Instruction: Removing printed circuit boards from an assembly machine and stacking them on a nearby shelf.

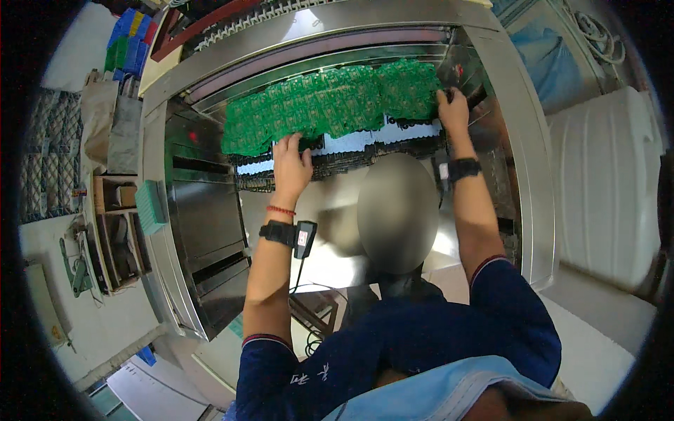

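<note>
A wide run of green circuit board panels (309, 102), covered in small repeating outlines, lies across a metal machine in front of me. A seam shows toward its right part. My left hand (291, 165) rests at the near edge of the panels, fingers stretched forward over the edge and thumb apart. At the right end, the bent fingers and thumb of my right hand (453, 112) close at the corner of the panels; its fingertips are partly hidden. Below the near edge runs a dark row of conveyor parts (337, 167) with pale, bluish strips showing between.
The machine's steel frame (523, 168) surrounds the work on both sides. A rounded grey blurred shape (398, 214) stands between my forearms. At the left are wooden shelves (116, 231) and a light green block (149, 207); a big white plastic container (604, 189) stands at the right.
</note>
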Tool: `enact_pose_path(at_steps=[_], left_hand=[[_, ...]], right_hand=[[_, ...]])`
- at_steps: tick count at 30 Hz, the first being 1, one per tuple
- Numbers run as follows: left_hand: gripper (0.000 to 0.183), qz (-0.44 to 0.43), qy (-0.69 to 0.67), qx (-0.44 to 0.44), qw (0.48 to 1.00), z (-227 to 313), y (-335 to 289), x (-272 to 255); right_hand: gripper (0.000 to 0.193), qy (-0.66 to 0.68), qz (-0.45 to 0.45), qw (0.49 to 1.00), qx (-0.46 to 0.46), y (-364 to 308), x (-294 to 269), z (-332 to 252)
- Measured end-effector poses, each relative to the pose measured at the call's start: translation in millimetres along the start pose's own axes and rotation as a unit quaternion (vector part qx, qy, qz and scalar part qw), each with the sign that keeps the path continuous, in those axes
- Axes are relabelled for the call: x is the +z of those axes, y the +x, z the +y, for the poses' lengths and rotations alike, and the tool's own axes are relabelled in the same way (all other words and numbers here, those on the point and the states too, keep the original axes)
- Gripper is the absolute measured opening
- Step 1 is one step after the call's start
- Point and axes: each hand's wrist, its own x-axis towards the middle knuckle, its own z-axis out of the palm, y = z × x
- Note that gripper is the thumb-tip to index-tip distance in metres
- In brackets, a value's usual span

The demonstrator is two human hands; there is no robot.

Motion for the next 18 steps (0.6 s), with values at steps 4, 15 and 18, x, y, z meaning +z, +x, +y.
enact_pose_path(at_steps=[4, 15, 18], left_hand=[[0.035, -0.025, -0.050, -0.028, 0.998, -11.7, -48.5, -5.3], [0.027, -0.083, -0.161, -0.190, 0.965, -48.8, -152.6, -22.0], [0.026, -0.095, -0.182, -0.208, 0.956, -55.5, -168.6, -21.8]], right_hand=[[0.072, 0.047, -0.115, 0.986, 0.107, 42.0, 18.3, 3.4], [0.076, 0.212, -0.259, 0.911, 0.241, 41.5, 10.7, -30.0], [0.068, 0.246, -0.298, 0.882, 0.269, 39.8, 0.2, -39.5]])
